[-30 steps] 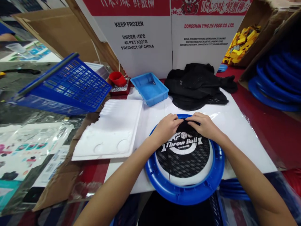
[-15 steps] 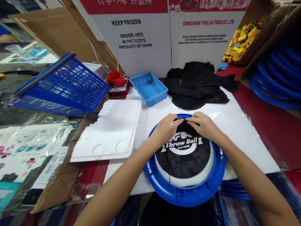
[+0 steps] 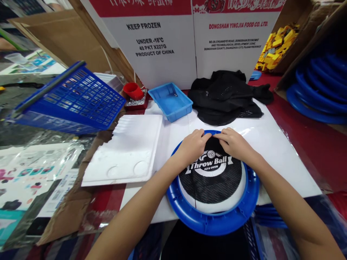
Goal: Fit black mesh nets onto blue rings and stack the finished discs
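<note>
A blue plastic ring lies on the white board in front of me. Over its middle is a black mesh net printed "Throw Ball". My left hand and my right hand meet at the ring's far edge. Both pinch the net's top edge against the rim, fingers curled. The fingertips nearly touch each other.
A pile of black nets lies behind the ring, a small blue tray and a red cup to its left. A blue basket and white foam tray sit left. Stacked blue rings fill a box at right.
My two hands have drawn slightly closer together at the ring's far edge, still holding the net. The ring and net stay in place.
</note>
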